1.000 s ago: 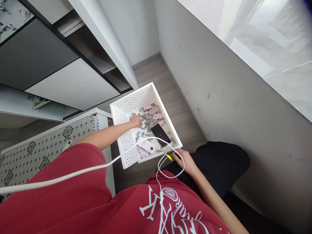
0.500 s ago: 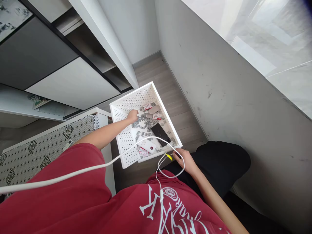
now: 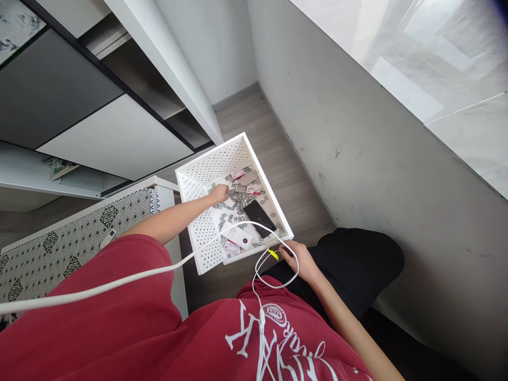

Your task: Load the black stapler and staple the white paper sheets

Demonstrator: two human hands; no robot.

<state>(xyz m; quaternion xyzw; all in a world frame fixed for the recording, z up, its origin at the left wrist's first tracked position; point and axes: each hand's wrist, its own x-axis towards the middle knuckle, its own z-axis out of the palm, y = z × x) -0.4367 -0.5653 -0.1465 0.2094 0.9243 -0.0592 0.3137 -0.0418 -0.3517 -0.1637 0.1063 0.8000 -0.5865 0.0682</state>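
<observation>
My left hand (image 3: 219, 193) reaches into a white perforated basket (image 3: 203, 233). Its fingers are closed among many small grey pieces (image 3: 238, 205) strewn over the basket floor; whatever they hold is hidden. My right hand (image 3: 300, 260) is at the basket's near right corner, its fingers curled. I cannot make out what is in them. In the basket lie a black phone-like slab (image 3: 259, 217), a white card-like box (image 3: 238, 237), small red-and-white packets (image 3: 253, 189) and a taupe flat piece (image 3: 248, 178). A white cable (image 3: 190, 257) with a yellow tag (image 3: 273, 254) loops in front of the near edge.
To the left is a low white unit covered with a patterned cloth (image 3: 89, 241). Behind it stands a shelf with grey and white panels (image 3: 115, 137). A grey wall (image 3: 341, 143) rises on the right, with wood-look floor (image 3: 278, 164) between wall and basket.
My left hand has shifted slightly nearer and to the right inside the basket, still closed. The whole view has drifted a little; my right hand stays at the basket corner.
</observation>
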